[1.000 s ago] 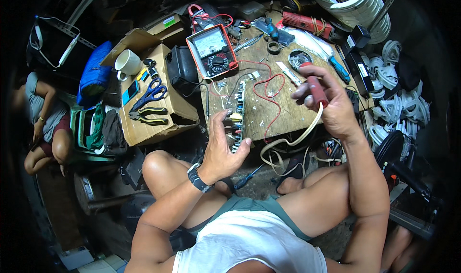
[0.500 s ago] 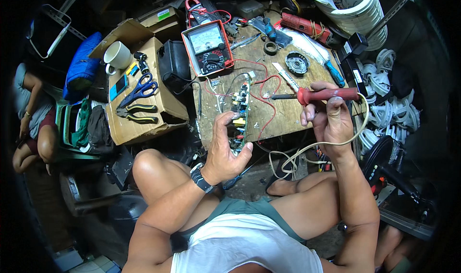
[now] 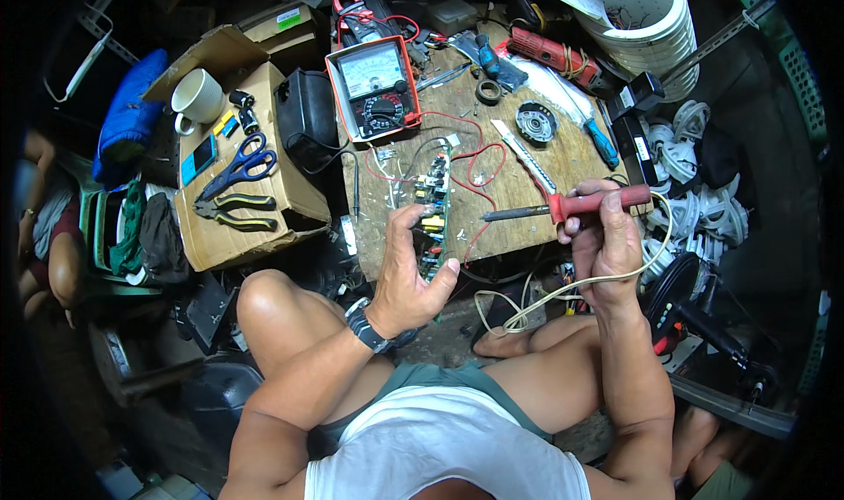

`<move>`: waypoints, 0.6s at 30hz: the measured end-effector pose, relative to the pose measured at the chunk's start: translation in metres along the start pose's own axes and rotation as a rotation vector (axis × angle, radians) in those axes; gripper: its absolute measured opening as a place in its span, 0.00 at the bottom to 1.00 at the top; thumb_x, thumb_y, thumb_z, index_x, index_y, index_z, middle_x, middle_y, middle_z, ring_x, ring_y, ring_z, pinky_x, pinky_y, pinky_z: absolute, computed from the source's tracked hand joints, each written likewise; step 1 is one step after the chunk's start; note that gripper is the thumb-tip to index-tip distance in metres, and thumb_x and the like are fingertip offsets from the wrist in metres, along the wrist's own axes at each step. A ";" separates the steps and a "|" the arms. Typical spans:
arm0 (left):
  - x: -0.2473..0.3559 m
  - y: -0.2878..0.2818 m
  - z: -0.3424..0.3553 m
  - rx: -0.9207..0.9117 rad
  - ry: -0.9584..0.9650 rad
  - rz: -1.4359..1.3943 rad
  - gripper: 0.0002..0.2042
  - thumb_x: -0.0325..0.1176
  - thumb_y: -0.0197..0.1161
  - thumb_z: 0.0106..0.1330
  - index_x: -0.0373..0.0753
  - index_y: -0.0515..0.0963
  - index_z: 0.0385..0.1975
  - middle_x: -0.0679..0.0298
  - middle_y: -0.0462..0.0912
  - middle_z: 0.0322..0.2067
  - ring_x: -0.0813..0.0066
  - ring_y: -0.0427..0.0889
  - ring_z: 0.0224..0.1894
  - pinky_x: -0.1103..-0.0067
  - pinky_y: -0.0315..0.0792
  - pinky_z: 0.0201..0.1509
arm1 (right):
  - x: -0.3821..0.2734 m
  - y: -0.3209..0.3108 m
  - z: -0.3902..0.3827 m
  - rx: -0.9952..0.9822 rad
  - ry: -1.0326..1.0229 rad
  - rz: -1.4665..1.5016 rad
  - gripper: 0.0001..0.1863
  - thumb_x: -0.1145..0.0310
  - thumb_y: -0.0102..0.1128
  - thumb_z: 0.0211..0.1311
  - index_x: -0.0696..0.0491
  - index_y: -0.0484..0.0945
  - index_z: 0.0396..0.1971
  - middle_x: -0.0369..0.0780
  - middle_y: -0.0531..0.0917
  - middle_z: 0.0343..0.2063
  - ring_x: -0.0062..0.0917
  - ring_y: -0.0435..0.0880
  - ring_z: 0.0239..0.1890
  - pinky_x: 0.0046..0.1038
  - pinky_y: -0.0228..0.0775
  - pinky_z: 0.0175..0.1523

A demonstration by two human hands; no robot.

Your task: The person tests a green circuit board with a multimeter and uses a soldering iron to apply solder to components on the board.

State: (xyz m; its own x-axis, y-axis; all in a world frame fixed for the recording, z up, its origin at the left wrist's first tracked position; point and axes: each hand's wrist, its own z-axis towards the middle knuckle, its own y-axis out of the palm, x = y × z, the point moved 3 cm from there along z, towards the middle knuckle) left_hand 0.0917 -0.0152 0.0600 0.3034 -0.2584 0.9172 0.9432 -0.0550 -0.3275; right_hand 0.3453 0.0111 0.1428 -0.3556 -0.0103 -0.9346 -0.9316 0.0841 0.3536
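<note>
My left hand (image 3: 406, 280) grips a narrow circuit board (image 3: 437, 192) near its close end, thumb on the right and fingers on the left. Populated with small components and a yellow part, the board stands on edge over the table's near side. In my right hand (image 3: 608, 250) is a soldering iron (image 3: 607, 203) with a red handle and a pale cord looping below. Its dark shaft points left, the tip a little apart from the board. Behind the board stands an analog multimeter (image 3: 374, 87) in a red-edged case, with thin red leads trailing across the wooden table (image 3: 501, 170).
At left, a cardboard box (image 3: 299, 197) carries pliers (image 3: 236, 212), scissors (image 3: 237, 168) and a mug (image 3: 198, 96). A utility knife (image 3: 525, 157), screwdriver (image 3: 601, 144) and round metal part (image 3: 536, 122) lie on the table. White plastic parts (image 3: 694, 192) pile up at right. Another person sits far left.
My right hand has brought the soldering iron down toward the table's near edge, its tip slightly closer to the board. My left hand keeps its grip. The whole view has shifted a little.
</note>
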 end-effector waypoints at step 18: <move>-0.019 0.003 -0.009 0.076 -0.053 -0.250 0.37 0.40 0.69 0.61 0.38 0.57 0.67 0.53 0.61 0.63 0.61 0.64 0.66 0.66 0.57 0.72 | 0.028 0.014 0.015 -0.022 -0.025 0.073 0.19 0.55 0.57 0.78 0.58 0.76 0.49 0.39 0.82 0.39 0.18 0.81 0.39 0.24 0.75 0.45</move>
State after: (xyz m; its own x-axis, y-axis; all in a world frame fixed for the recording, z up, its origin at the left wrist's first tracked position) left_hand 0.0876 -0.0189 0.0396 0.0640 -0.1947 0.9788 0.9966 -0.0376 -0.0726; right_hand 0.3233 0.0265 0.1214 -0.4207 0.0195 -0.9070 -0.9049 0.0619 0.4210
